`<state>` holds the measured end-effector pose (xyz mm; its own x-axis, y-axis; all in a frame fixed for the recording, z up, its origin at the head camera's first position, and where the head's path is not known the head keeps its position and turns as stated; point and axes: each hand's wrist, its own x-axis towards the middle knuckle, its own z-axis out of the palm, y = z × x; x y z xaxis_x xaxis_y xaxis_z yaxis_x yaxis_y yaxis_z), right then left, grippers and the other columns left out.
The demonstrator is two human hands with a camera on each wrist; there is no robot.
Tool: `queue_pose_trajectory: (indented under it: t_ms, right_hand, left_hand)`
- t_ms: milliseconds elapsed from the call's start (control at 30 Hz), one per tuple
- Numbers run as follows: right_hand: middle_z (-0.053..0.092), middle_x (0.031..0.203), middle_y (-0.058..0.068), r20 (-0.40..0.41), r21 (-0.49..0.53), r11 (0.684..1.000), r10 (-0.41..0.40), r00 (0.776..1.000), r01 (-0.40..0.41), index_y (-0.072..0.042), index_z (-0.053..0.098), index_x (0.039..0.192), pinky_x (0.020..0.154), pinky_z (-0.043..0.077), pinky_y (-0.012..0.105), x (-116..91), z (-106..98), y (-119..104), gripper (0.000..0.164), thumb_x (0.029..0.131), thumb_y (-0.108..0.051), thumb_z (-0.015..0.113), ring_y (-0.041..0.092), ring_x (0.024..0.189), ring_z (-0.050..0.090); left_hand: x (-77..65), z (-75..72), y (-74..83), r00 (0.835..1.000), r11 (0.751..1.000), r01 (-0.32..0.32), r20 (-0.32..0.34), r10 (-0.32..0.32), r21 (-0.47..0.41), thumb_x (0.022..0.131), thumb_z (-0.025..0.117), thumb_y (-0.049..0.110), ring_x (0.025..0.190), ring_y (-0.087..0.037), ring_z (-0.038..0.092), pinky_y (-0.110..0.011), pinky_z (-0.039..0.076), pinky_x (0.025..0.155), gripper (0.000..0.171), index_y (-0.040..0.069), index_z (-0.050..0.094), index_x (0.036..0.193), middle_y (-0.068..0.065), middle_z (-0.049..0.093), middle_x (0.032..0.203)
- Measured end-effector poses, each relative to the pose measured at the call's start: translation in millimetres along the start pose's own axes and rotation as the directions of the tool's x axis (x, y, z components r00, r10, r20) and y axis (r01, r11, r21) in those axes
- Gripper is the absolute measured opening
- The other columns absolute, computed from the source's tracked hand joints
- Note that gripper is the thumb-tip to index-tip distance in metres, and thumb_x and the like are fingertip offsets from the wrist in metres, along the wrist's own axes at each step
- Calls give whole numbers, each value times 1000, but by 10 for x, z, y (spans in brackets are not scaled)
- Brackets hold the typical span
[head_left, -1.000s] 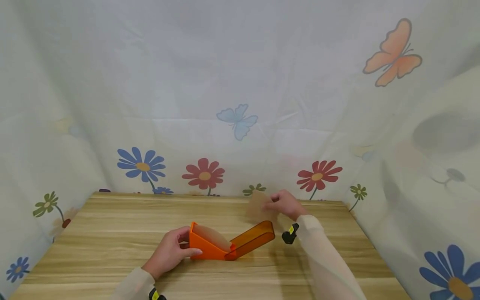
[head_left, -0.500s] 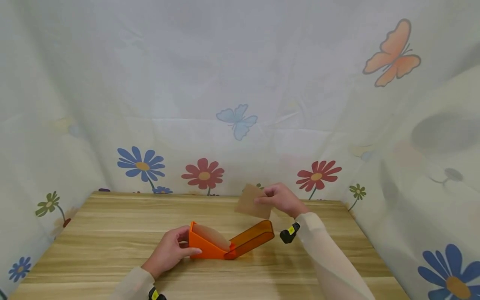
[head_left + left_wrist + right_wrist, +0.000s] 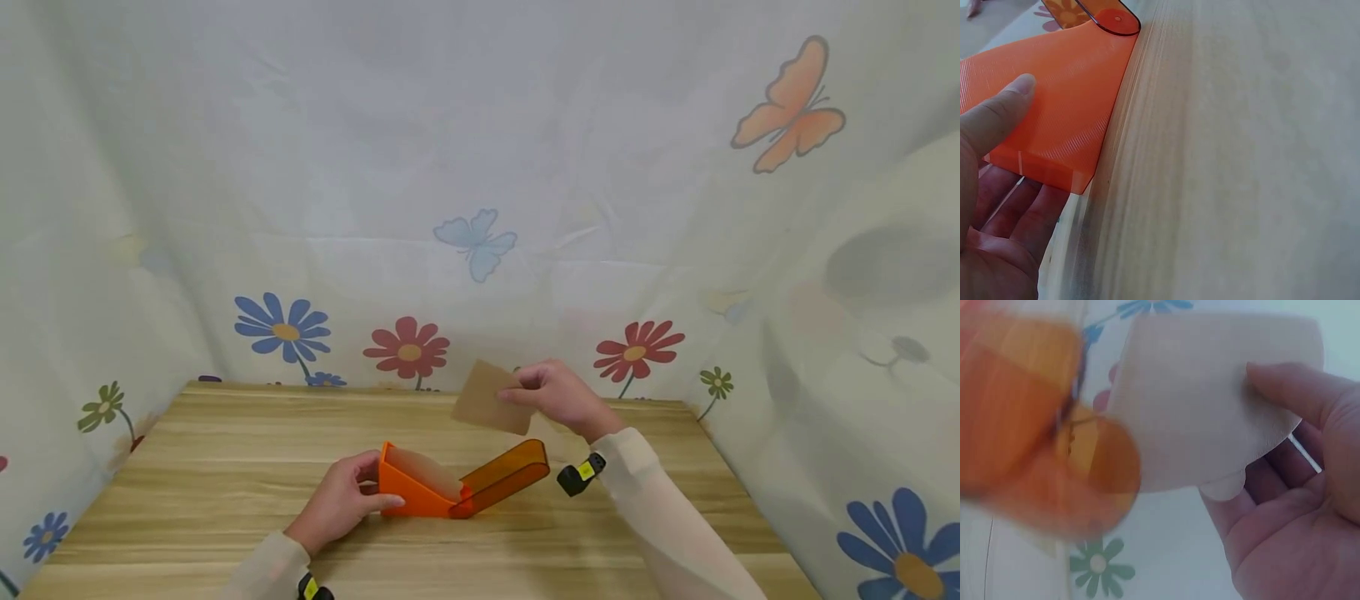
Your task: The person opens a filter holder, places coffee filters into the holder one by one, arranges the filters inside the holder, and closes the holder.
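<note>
An orange filter box [image 3: 411,492] stands on the table with its see-through amber lid [image 3: 506,477] swung out to the right. Inside it, light-brown paper filters [image 3: 427,473] show at the open top. My left hand [image 3: 341,502] grips the box's left end, thumb on the near side; in the left wrist view the thumb [image 3: 1004,112] presses the orange wall and fingers lie behind. Above and beyond the lid, my right hand [image 3: 562,398] pinches a brown coffee filter [image 3: 487,400] by its right edge. The right wrist view shows this fan-shaped filter [image 3: 1197,394] with a small tab.
The wood-grain table [image 3: 262,433] runs to a pale curtain [image 3: 375,167] printed with flowers and butterflies, which hangs behind and at both sides. A black wrist camera [image 3: 581,475] sits at the right cuff, near the lid's tip.
My right hand has moved left and slightly up, carrying the coffee filter, which now faces the camera more squarely. The left hand, filter box and lid have stayed in place.
</note>
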<state>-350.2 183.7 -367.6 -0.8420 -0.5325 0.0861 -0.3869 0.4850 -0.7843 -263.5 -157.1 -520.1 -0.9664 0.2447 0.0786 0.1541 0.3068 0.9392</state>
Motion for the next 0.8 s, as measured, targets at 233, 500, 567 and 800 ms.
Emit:
queue_pose_trajectory:
  t_ms: [233,500,567,800]
  right_hand:
    - [38,66,-1,-6,7,1000,1,1000,-1,-5,59,68,55,29,28,-31,132,-157,40,93,-31,77,19,62,36]
    - [33,61,-3,52,15,1000,-4,999,4,-5,59,69,54,30,27,-10,299,-181,40,94,-31,76,17,57,33]
    - [33,60,-3,70,12,1000,-8,998,7,-6,58,68,53,30,27,-11,333,-183,40,94,-31,76,16,56,34]
    - [43,65,-4,109,-20,998,-51,993,53,-8,67,74,59,36,26,-17,432,-197,32,97,-30,73,15,62,41]
  left_hand:
    - [-6,2,22,1000,1000,2,0,-2,1,79,88,37,103,-20,72,-29,62,87,57,14,67,127,-6,73,119]
    - [-14,7,16,1000,1000,0,-7,0,4,79,88,38,103,-20,72,-30,62,87,57,13,67,126,-6,74,119]
    - [-16,9,15,1000,1000,2,-7,-2,4,78,88,37,103,-20,72,-30,62,87,57,13,67,126,-6,74,119]
    - [-13,7,21,1000,1000,-2,-6,2,5,79,88,36,103,-20,72,-30,62,87,58,13,66,127,-7,73,120]
